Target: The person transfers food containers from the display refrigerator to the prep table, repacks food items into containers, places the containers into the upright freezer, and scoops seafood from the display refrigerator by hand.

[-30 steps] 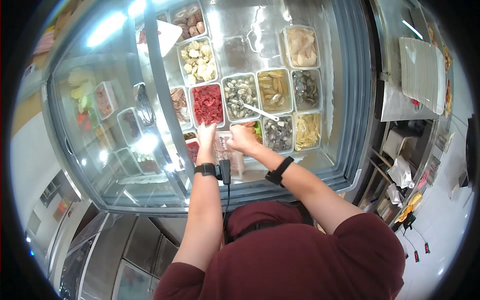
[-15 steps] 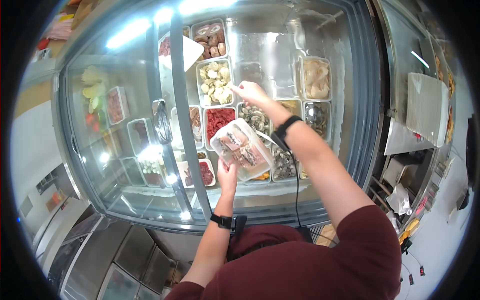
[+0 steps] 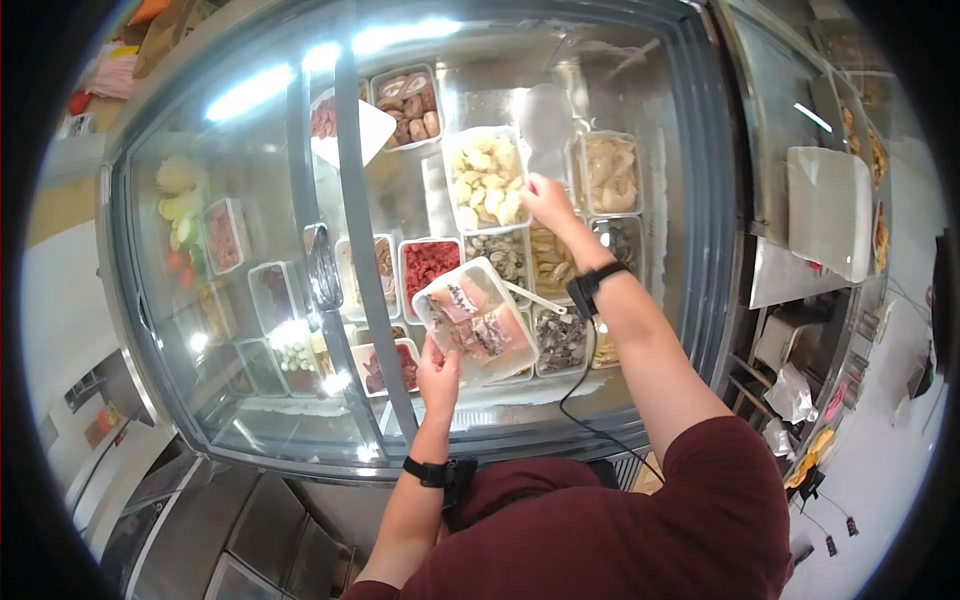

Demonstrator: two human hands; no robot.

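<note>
My left hand [image 3: 438, 372] grips the near-left edge of a clear plastic tub of fish pieces [image 3: 478, 322], held tilted above the other tubs. My right hand [image 3: 550, 202] is closed on the right rim of a tub of pale yellow chunks [image 3: 486, 178], which is raised above the case floor. Below that tub lie a tub of red meat [image 3: 431, 267] and a tub of grey shellfish-like pieces [image 3: 497, 255]. A white handle [image 3: 535, 298] sticks out beside the fish tub.
A sliding glass door with a grey frame [image 3: 372, 220] covers the left side of the display case. Tubs of sausage-like pieces [image 3: 407, 105] and pale slices [image 3: 610, 172] stand at the back. A black cable [image 3: 580, 405] hangs by my right arm.
My right hand has moved the tub of pale yellow chunks to the right, out of its place beside the glass door. The left hand still holds the fish tub, slightly lower.
</note>
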